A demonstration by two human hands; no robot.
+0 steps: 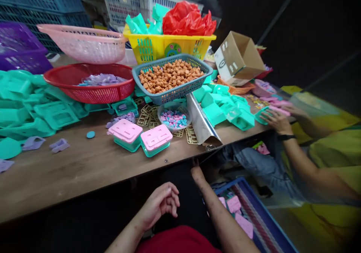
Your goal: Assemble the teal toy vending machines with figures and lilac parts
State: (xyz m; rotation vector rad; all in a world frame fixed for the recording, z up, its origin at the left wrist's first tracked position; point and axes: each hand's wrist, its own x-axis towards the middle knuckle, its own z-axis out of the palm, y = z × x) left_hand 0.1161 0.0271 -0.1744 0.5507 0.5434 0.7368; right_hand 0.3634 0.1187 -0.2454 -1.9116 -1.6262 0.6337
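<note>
The left hand [160,204] rests below the wooden table edge [84,178], fingers curled loosely on nothing. The right hand [197,174] reaches under that edge, its grip hidden. Beyond both hands, two pink-lidded teal plastic boxes [141,138] sit side by side on the tabletop.

Resting loosely curled below the edge of the wooden table [70,170]: left hand [160,202], holding nothing. Reaching down under the table edge: right hand [197,174], fingers hidden, above a blue crate [262,215] of pink lids [234,204]. Sitting on the table just beyond: two pink-lidded teal boxes [141,137]. Working at the far right: a co-worker's hands [278,119], handling teal and pink parts.
</note>
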